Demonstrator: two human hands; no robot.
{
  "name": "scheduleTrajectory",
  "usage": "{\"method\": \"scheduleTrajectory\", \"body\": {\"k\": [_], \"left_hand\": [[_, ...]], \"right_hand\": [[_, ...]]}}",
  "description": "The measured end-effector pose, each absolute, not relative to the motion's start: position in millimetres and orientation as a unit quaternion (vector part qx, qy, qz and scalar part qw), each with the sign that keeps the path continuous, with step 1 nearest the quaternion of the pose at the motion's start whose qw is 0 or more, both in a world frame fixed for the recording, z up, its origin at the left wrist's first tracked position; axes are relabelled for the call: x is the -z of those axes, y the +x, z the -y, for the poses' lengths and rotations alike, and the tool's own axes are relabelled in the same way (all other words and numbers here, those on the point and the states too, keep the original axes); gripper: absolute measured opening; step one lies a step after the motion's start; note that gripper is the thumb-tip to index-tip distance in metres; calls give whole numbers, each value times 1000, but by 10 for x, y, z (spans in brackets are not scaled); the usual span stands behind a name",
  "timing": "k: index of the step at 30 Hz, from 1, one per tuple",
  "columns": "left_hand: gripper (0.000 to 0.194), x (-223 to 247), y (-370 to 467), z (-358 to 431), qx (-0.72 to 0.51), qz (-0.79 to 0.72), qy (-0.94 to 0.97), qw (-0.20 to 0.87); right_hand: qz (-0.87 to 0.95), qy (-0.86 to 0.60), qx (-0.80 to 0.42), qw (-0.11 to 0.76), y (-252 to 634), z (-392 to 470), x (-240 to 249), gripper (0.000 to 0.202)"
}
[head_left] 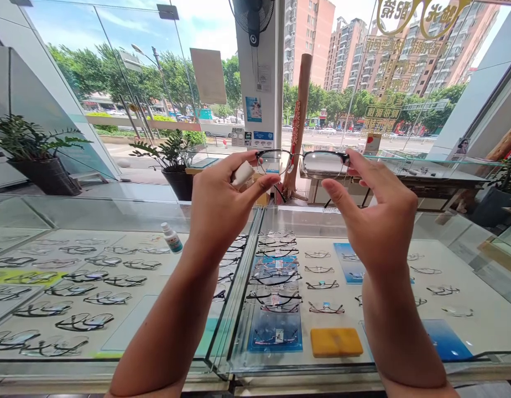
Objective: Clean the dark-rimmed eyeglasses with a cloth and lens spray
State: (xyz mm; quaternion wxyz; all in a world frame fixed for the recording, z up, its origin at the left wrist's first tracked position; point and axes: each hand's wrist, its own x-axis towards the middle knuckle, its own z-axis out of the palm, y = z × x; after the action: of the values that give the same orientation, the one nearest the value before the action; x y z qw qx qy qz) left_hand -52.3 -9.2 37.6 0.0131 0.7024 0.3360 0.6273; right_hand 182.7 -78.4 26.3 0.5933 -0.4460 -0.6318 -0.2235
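Observation:
A pair of eyeglasses (324,161) with black upper rims is held up level above the glass counters, lenses side by side. My left hand (222,202) grips its left end between finger and thumb. Tucked in that same hand is a crumpled white cloth or tissue (242,176). My right hand (375,204) has its fingers on the glasses' right end, the thumb standing apart below the lens. Below and left of my left hand, a small white bottle (171,237) with a blue label stands on the counter.
Glass display cases (247,287) holding rows of eyeglasses fill the foreground. A yellow case (336,342) lies at the front right. Behind are potted plants (168,160), a wooden post (301,110), another counter (421,171) and large windows onto a street. A fan (253,19) hangs above.

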Motion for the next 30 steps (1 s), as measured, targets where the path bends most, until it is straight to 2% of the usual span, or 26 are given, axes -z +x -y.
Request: {"method": "scheduleTrajectory", "body": {"k": [6,17,30], "left_hand": [[51,-374,-521,107,-624,-342,703,15],[48,-361,-444,219,-639,-345,683,-74],[52,-344,-404,307,-643,-335,688,-29]], "right_hand": [[635,-444,208,597,1846,765,-251,50],[637,-457,200,588,1829,719,-214,52],[629,-485,170,584,1829,707,-207,55]]}}
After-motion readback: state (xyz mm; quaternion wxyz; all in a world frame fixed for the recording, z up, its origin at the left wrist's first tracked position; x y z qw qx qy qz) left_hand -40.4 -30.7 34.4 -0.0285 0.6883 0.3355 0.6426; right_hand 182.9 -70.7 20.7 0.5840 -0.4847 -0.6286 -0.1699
